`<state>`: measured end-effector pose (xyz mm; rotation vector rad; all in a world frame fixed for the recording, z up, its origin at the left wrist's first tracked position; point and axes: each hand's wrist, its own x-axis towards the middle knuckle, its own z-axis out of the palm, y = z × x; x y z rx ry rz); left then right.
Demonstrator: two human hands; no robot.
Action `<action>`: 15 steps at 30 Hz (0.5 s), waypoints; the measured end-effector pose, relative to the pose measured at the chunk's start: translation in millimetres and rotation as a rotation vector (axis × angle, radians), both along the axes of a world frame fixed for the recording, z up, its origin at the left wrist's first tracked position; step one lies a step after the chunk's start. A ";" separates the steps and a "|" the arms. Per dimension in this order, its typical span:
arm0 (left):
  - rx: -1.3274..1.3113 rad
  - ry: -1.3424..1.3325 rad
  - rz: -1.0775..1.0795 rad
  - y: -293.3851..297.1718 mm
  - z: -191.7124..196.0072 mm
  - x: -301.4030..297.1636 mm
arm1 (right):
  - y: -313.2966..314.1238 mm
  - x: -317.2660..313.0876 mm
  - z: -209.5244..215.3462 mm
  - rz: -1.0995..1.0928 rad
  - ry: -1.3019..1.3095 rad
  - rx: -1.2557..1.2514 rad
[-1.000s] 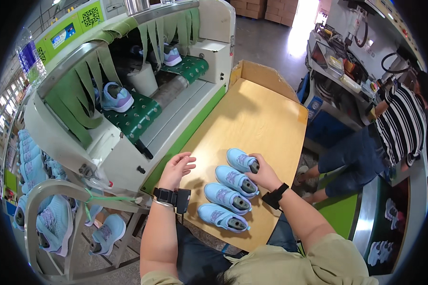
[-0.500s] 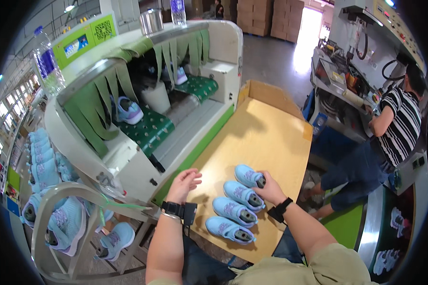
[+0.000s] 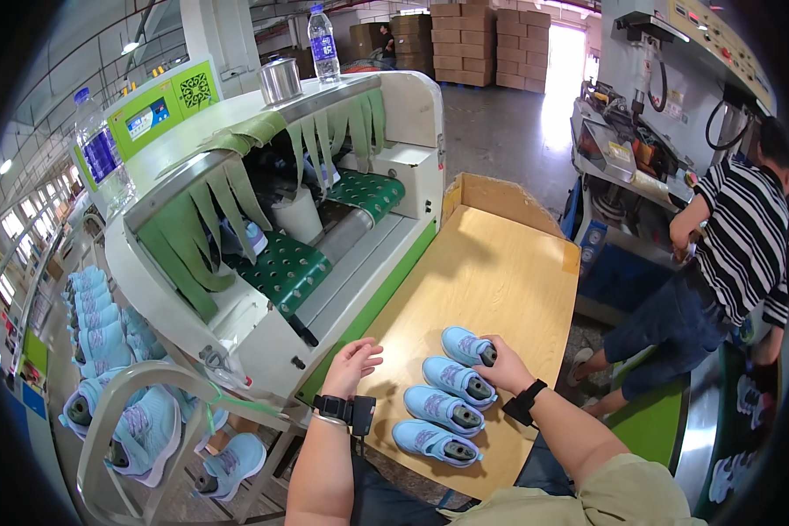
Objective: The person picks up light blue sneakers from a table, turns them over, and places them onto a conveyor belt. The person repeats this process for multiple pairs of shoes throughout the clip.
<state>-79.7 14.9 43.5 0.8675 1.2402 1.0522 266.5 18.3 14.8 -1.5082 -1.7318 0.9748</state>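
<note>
Several light-blue sneakers with purple laces stand in a slanting row on the wooden tabletop (image 3: pixel 517 280), dark lasts showing in their openings. My right hand (image 3: pixel 505 368) grips the heel of the farthest sneaker (image 3: pixel 461 343), its fingers closed round the back. Just nearer to me are the second sneaker (image 3: pixel 451 375), the third sneaker (image 3: pixel 436 406) and the nearest sneaker (image 3: pixel 422 437). To the left of the row, my left hand (image 3: pixel 353 366) hovers with nothing in it, fingers loosely apart and slightly curled.
A white machine (image 3: pixel 412 96) with green strip curtains (image 3: pixel 184 237) and a perforated green belt (image 3: pixel 285 272) stands left; a shoe (image 3: pixel 252 237) sits partly behind the strips. A rack (image 3: pixel 105 430) of blue sneakers is far left. A co-worker (image 3: pixel 719 237) works at the right.
The shoes on the machine's belts have moved deeper behind the strips. My hands keep much the same pose by the row. The co-worker's arm now reaches down toward the right.
</note>
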 end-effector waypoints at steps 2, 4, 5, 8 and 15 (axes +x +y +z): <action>-0.002 0.004 -0.002 0.3 0.8 0.8 | -0.4 0.5 1.9 -0.001 -0.009 0.006; -0.004 0.010 -0.003 0.9 0.4 0.9 | -0.2 0.9 3.0 0.002 -0.013 0.009; -0.004 0.009 -0.002 0.8 0.5 1.0 | -0.4 0.6 4.0 0.001 -0.011 0.006; -0.006 0.007 0.000 0.7 0.4 1.1 | -1.4 -0.5 6.5 0.002 -0.004 0.003; 0.001 0.007 -0.003 1.1 -0.7 1.1 | -1.6 0.1 6.6 0.005 0.015 0.002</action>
